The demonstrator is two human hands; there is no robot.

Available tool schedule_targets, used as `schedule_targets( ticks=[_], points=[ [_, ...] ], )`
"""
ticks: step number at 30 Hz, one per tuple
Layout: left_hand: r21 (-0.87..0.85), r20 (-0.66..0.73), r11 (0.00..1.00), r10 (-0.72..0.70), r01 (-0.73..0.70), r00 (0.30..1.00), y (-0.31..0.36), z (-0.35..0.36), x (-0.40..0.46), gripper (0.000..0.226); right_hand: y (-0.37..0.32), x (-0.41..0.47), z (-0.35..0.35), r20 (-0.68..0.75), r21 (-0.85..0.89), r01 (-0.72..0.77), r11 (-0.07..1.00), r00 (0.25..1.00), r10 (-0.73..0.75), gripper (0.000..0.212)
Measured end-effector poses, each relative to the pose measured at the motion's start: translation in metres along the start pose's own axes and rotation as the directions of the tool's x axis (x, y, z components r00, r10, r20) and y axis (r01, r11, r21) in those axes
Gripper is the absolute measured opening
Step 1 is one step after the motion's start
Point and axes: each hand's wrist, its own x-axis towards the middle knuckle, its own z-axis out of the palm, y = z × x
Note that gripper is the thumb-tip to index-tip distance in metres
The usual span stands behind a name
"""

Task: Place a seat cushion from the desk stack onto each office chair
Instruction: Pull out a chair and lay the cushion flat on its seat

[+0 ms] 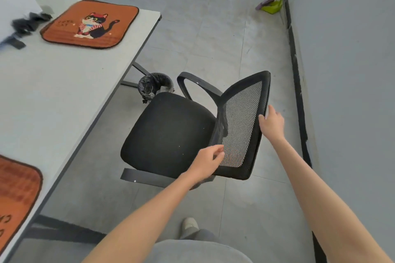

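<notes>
Orange cushions, black chair, grey surroundings

The seat cushion is orange with a dark brown border and a black-and-white cat in a red cap; the office chair is black with a mesh-patterned back; the tabletop is pale grey, the floor grey tile, the dustpan lime green.

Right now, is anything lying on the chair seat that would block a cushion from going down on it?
Nothing visible does. The black seat is bare, and both hands, left hand and right hand, are at the mesh backrest. The cat cushion lies on the desk.
</notes>
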Motion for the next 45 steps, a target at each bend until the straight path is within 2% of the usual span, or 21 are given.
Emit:
schedule_targets(
  ticks=[2,3,5,7,9,12,15,17,19,21,23,25,27,29,32,34,36,38,41,43,45],
  points=[
    [-0.037,-0.092,0.998,-0.062,0.059,0.994,-0.017,-0.025,-0.009,0.039,-0.012,-0.013,0.008,-0.071,-0.058,0.134,0.989,0.988,-0.138,0.048],
    [-0.057,-0.153,0.994,-0.099,0.091,0.983,-0.028,-0.039,-0.018,0.038,-0.022,-0.020,0.018,-0.055,-0.064,0.192,0.979,0.979,-0.196,0.047],
    [-0.125,-0.278,0.980,-0.183,0.153,0.943,-0.056,-0.069,-0.040,0.036,-0.048,-0.035,0.044,0.035,-0.058,0.285,0.957,0.958,-0.284,0.044],
    [-0.247,-0.398,0.947,-0.290,0.203,0.871,-0.089,-0.097,-0.072,0.033,-0.079,-0.052,0.079,0.175,-0.052,0.375,0.926,0.916,-0.361,0.042],
    [-0.369,-0.502,0.899,-0.406,0.235,0.763,-0.124,-0.121,-0.113,0.029,-0.113,-0.075,0.120,0.356,-0.039,0.474,0.880,0.829,-0.431,0.042],
    [-0.490,-0.613,0.832,-0.541,0.261,0.575,-0.171,-0.154,-0.178,0.027,-0.168,-0.120,0.182,0.571,0.014,0.616,0.787,0.641,-0.512,0.042],
    [-0.588,-0.676,0.762,-0.647,0.270,0.353,-0.214,-0.183,-0.245,0.026,-0.225,-0.176,0.244,0.715,0.094,0.746,0.659,0.410,-0.567,0.043],
    [-0.627,-0.699,0.722,-0.687,0.294,0.197,-0.243,-0.202,-0.286,0.026,-0.262,-0.213,0.283,0.769,0.143,0.792,0.593,0.289,-0.571,0.044],
    [-0.653,-0.707,0.683,-0.705,0.327,0.059,-0.271,-0.219,-0.324,0.028,-0.297,-0.250,0.317,0.801,0.186,0.804,0.565,0.208,-0.561,0.045],
    [-0.682,-0.696,0.634,-0.716,0.365,-0.054,-0.295,-0.236,-0.356,0.033,-0.327,-0.281,0.350,0.812,0.192,0.817,0.544,0.178,-0.555,0.044],
    [-0.721,-0.667,0.587,-0.733,0.369,-0.138,-0.316,-0.251,-0.382,0.039,-0.350,-0.304,0.381,0.802,0.170,0.836,0.523,0.191,-0.565,0.044],
    [-0.758,-0.630,0.541,-0.752,0.364,-0.193,-0.337,-0.264,-0.406,0.046,-0.363,-0.318,0.407,0.800,0.087,0.849,0.522,0.252,-0.544,0.049],
    [-0.795,-0.582,0.496,-0.785,0.349,-0.212,-0.358,-0.275,-0.424,0.047,-0.371,-0.328,0.427,0.811,-0.024,0.841,0.541,0.333,-0.481,0.055],
    [-0.861,-0.490,0.430,-0.844,0.273,-0.219,-0.371,-0.285,-0.434,0.052,-0.377,-0.335,0.437,0.802,-0.127,0.817,0.562,0.418,-0.426,0.060],
    [-0.910,-0.407,0.367,-0.883,0.195,-0.236,-0.382,-0.296,-0.438,0.064,-0.385,-0.335,0.446,0.748,-0.229,0.788,0.571,0.518,-0.415,0.058],
    [-0.908,-0.416,0.375,-0.856,0.186,-0.307,-0.390,-0.303,-0.439,0.064,-0.388,-0.325,0.451,0.736,-0.233,0.769,0.596,0.540,-0.409,0.051],
    [-0.886,-0.463,0.423,-0.821,0.190,-0.333,-0.394,-0.312,-0.437,0.060,-0.389,-0.314,0.453,0.749,-0.175,0.755,0.632,0.519,-0.412,0.043],
    [-0.836,-0.548,0.491,-0.779,0.246,-0.305,-0.394,-0.322,-0.427,0.048,-0.388,-0.305,0.451,0.749,-0.085,0.712,0.697,0.507,-0.427,0.034],
    [-0.750,-0.661,0.605,-0.701,0.267,-0.266,-0.384,-0.339,-0.399,0.029,-0.381,-0.287,0.435,0.711,-0.027,0.640,0.768,0.553,-0.435,0.024],
    [-0.705,-0.708,0.658,-0.679,0.264,-0.195,-0.373,-0.351,-0.373,0.023,-0.369,-0.267,0.416,0.671,-0.013,0.580,0.814,0.609,-0.423,0.022],
    [-0.660,-0.741,0.695,-0.665,0.287,-0.094,-0.357,-0.360,-0.339,0.021,-0.352,-0.236,0.391,0.606,-0.034,0.524,0.851,0.688,-0.399,0.022]
  ],
)
